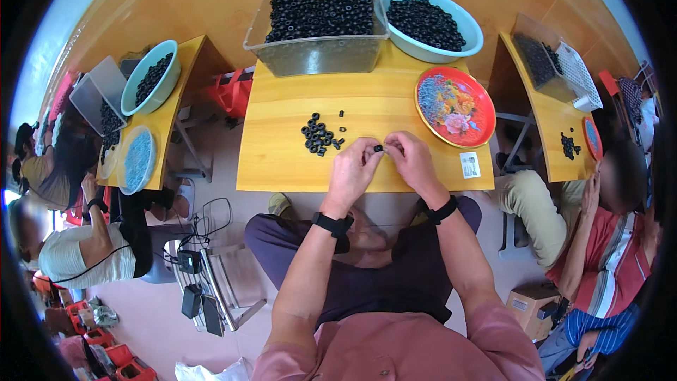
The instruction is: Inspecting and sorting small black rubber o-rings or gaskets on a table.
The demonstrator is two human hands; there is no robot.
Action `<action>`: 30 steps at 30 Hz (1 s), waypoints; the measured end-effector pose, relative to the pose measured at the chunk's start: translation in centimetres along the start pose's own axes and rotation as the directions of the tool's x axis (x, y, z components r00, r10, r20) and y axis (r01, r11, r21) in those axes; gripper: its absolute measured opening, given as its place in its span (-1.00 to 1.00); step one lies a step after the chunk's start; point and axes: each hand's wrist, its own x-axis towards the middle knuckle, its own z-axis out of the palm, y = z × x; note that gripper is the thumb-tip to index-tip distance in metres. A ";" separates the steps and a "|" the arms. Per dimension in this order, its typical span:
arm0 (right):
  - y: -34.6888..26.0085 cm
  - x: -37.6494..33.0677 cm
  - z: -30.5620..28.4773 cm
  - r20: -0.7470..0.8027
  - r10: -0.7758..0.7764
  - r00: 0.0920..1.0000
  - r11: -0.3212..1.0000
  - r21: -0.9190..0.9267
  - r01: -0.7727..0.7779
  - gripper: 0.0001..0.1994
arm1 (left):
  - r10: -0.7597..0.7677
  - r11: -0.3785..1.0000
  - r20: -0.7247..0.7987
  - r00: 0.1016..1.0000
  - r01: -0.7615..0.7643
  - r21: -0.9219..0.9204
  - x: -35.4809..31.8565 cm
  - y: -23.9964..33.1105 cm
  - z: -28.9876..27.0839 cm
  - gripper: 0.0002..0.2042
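Pinching a small black cylindrical piece [378, 148] between thumb and finger, the person's left hand [351, 171] is poised over the near part of a yellow wood-topped table [282, 169]. The right hand [415, 162], its fingertips drawn together, meets the left at the piece; whether it grips anything itself cannot be told. Left of the table's centre lies a loose cluster of black ring-shaped pieces [312, 145]; nearer the centre, two separate black pieces [341, 113] sit apart. Along the table's far edge stands a rectangular transparent plastic bin [324, 62] heaped with black rings, and at its far right corner a round turquoise plastic basin [423, 53] holds more. By the table's right edge rests a round red floral tray [481, 109] bearing small, thin, silvery-blue pieces [430, 95]. A white rectangular label [470, 165] marks the table's near right corner.
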 end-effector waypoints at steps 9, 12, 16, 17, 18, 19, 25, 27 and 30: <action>0.0 0.0 -0.4 -0.020 -0.035 0.999 0.998 -0.060 0.034 -0.90 | 0.031 0.999 -0.004 1.000 -0.031 0.038 0.0 0.0 0.3 -0.81; 0.0 0.0 -0.1 -0.023 -0.047 0.999 0.995 -0.093 0.045 -0.89 | 0.009 1.000 0.005 1.000 -0.009 0.003 0.1 0.1 0.1 -0.82; -0.5 0.0 0.0 -0.055 0.034 0.998 0.998 0.062 -0.030 -0.88 | -0.032 0.999 0.005 0.999 0.032 0.020 0.2 -0.1 -0.1 -0.82; -0.8 -0.2 -0.4 -0.013 0.151 0.989 0.981 0.122 -0.148 -0.88 | -0.019 1.000 0.000 1.000 0.019 0.021 0.2 0.0 -0.1 -0.82; -1.2 -0.3 -0.8 0.037 0.266 0.963 0.947 0.175 -0.268 -0.88 | -0.009 1.000 -0.005 1.000 0.009 0.021 0.0 0.0 0.0 -0.81; -1.5 -0.4 -0.9 0.043 0.264 0.964 0.948 0.171 -0.267 -0.88 | -0.013 1.000 -0.010 1.000 0.013 0.018 0.0 0.1 0.0 -0.81; -2.5 -0.4 -0.1 -0.042 -0.252 0.967 0.951 -0.193 0.240 -0.89 | 0.010 0.999 -0.019 1.000 -0.010 0.031 0.1 0.1 -0.2 -0.80; -3.0 -0.4 -0.1 -0.051 -0.277 0.959 0.934 -0.247 0.257 -0.89 | -0.003 1.000 -0.017 1.000 0.004 0.025 0.1 0.2 -0.2 -0.80; -2.8 -0.4 0.1 -0.059 -0.295 0.954 0.919 -0.293 0.266 -0.88 | 0.000 1.000 -0.028 1.000 0.000 0.008 0.1 0.1 -0.1 -0.80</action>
